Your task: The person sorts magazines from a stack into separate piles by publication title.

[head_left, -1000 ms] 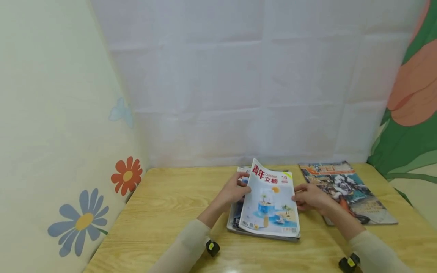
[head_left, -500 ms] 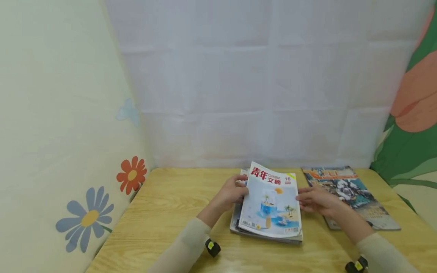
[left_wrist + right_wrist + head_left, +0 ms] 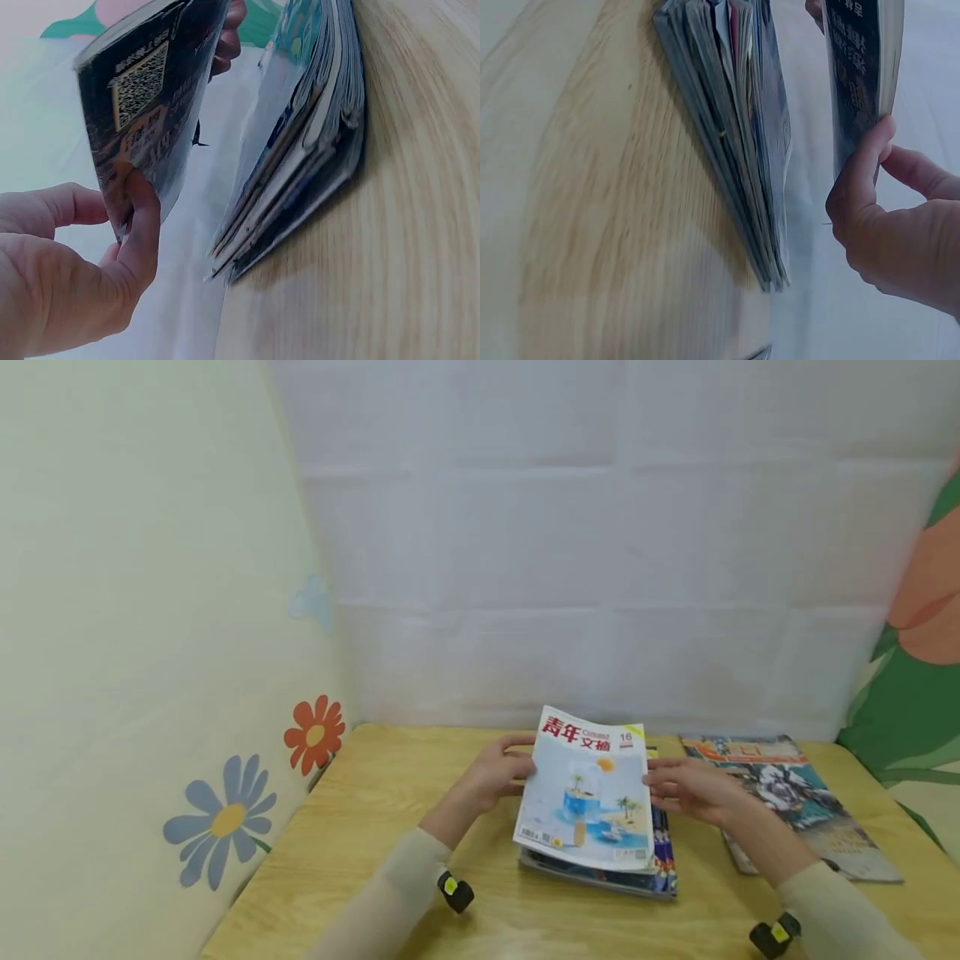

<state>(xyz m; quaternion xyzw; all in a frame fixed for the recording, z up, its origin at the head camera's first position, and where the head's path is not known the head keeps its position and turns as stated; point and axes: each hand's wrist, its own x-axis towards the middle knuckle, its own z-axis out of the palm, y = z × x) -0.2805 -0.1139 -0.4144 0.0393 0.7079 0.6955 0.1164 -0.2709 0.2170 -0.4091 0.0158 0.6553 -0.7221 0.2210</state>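
Observation:
A white-covered magazine [image 3: 581, 806] with red lettering and a beach picture is held up over a stack of magazines [image 3: 665, 860]. My left hand [image 3: 495, 775] pinches its left edge; in the left wrist view, fingers press its dark back cover [image 3: 142, 82] beside a QR code. On the opposite edge, my right hand [image 3: 693, 787] grips it between thumb and fingers, as the right wrist view also shows. Both wrist views show a gap between this magazine and the stack, whose page edges [image 3: 731, 142] face the camera.
A larger magazine [image 3: 798, 806] with an orange title lies to the right, partly behind my right forearm. The wooden table [image 3: 360, 860] meets a white cloth backdrop [image 3: 480, 668] at the rear. A flower-painted wall [image 3: 187, 693] stands at the left.
The white-covered magazine has risen off the stack and shifted left, with both hands on its edges. The stack's right side now shows beside it. The head view has turned slightly left.

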